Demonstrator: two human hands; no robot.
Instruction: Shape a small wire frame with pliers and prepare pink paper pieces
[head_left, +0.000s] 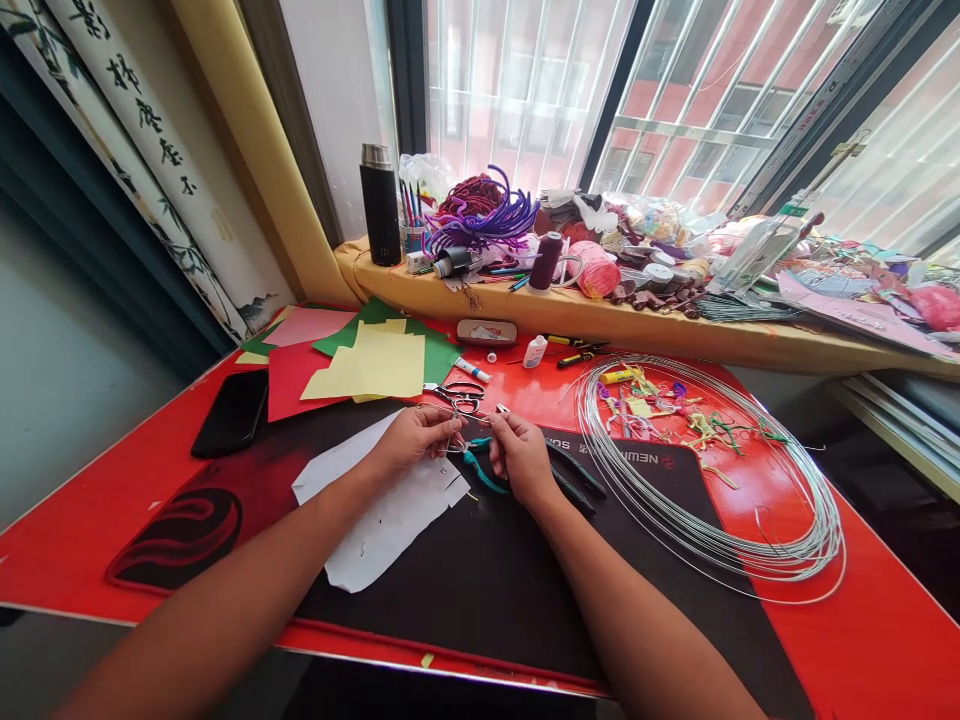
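My left hand [420,437] pinches a thin piece of wire [453,440] over the right part of a white paper sheet [375,530]. Close to its right, my right hand [520,455] is closed at the other end of the wire, thumb against forefinger. The two hands are a short gap apart. Pliers with teal handles [480,472] lie under and between the hands on the black mat [480,590]. Dark-handled pliers [576,478] lie behind my right wrist. Scissors [463,396] rest just beyond my fingers.
A large wire coil [817,520] lies at the right around coloured scraps [637,405]. Left are a black phone [231,412] and coloured papers [375,362]. Behind them stand a small white bottle [535,351] and a cluttered ledge [420,290] with a black flask [380,210].
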